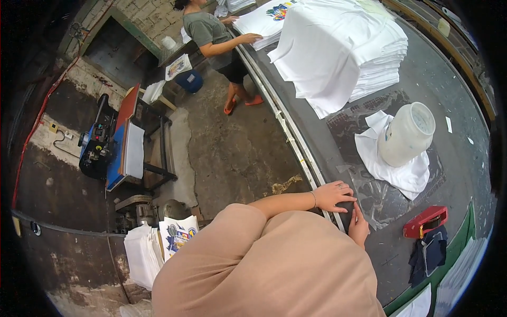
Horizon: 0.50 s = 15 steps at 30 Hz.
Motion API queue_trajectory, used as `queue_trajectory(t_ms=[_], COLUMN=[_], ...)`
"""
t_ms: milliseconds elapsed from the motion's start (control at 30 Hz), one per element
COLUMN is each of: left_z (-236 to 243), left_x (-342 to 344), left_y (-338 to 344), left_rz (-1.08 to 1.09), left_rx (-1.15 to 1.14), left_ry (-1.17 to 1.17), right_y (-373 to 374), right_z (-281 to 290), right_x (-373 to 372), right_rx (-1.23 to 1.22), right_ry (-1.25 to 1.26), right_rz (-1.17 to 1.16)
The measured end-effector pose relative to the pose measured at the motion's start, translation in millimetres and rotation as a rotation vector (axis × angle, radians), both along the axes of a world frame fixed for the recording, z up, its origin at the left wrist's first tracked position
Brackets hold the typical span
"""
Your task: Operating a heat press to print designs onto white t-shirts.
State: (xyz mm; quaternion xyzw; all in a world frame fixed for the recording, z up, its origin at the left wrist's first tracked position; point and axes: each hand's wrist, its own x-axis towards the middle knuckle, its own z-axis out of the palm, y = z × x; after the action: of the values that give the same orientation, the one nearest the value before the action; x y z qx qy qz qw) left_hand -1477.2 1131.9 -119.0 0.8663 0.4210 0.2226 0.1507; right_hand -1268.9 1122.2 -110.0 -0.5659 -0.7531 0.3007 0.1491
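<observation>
My left hand (337, 197) rests at the edge of the long dark grey table (449, 164), empty, with its fingers stretched out to the right. Just nearer, my right hand (359, 227) lies on the same edge with fingers extended and nothing seen in it. The fingertips of both meet or nearly meet. Beyond them, a clear plastic sheet (364, 195) lies on the tabletop. A cloudy white plastic jar (404, 137) stands open on a crumpled white cloth (372, 142). Farther right, a red tape dispenser (425, 222) sits beside a dark blue cloth (426, 256).
A tall stack of white fabric (377, 68) fills the table's far part. Across the edge, a co-worker (211, 39) touches printed white sheets (264, 21). A press machine (99, 140), a blue bucket (190, 81) and folded white cloths (141, 256) are at left.
</observation>
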Motion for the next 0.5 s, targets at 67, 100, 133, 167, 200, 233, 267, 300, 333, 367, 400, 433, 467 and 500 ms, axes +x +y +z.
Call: queue_trajectory(t_ms=[67, 100, 133, 167, 200, 233, 267, 300, 333, 367, 400, 433, 467, 500], left_z=[1.1, 1.8, 2.5, 3.1, 3.6, 4.0, 4.2, 4.2, 4.2, 4.1, 3.9, 3.7, 3.4, 3.1], left_x=[0.0, 0.0, 0.1, 0.0, 0.0, -0.1, 0.0, 0.1, 0.1, 0.3, 0.4, 0.5, 0.7, 0.7], left_y=[-0.1, -0.3, -0.4, -0.4, -0.5, -0.5, -0.5, -0.5, -0.4, -0.4, -0.4, -0.3, -0.4, -0.4], left_rz=[-0.008, -0.009, -0.010, -0.015, -0.013, -0.015, -0.016, -0.018, -0.013, -0.011, -0.009, -0.005, -0.006, -0.004], left_rx=[-0.017, -0.006, 0.000, 0.001, 0.009, 0.003, -0.010, 0.000, 0.007, -0.003, 0.015, 0.018, 0.001, 0.022], left_ry=[0.009, 0.000, 0.006, 0.018, 0.011, 0.014, 0.022, 0.015, 0.021, 0.039, 0.027, 0.029, 0.046, 0.031], right_y=[-0.5, -0.7, -0.7, -0.5, -0.4, -0.2, 0.0, 0.0, 0.0, 0.0, 0.0, 0.1, 0.1, 0.1], right_z=[-2.0, -2.9, -3.7, -4.3, -4.8, -5.1, -5.4, -5.6, -5.9, -6.1, -6.6, -7.2, -8.1, -9.0], right_x=[1.0, 1.4, 1.8, 2.1, 2.3, 2.3, 2.4, 2.4, 2.5, 2.8, 3.1, 3.6, 4.0, 4.3], right_rx=[-0.004, -0.006, 0.002, 0.004, 0.011, -0.009, -0.030, -0.028, 0.009, 0.028, 0.046, 0.021, 0.002, -0.003], right_ry=[0.018, 0.016, 0.037, 0.063, 0.058, 0.056, 0.055, 0.054, 0.090, 0.123, 0.127, 0.110, 0.108, 0.093], right_rz=[-0.015, -0.018, -0.022, -0.023, -0.029, -0.035, -0.042, -0.043, -0.036, -0.027, -0.029, -0.034, -0.033, -0.040])
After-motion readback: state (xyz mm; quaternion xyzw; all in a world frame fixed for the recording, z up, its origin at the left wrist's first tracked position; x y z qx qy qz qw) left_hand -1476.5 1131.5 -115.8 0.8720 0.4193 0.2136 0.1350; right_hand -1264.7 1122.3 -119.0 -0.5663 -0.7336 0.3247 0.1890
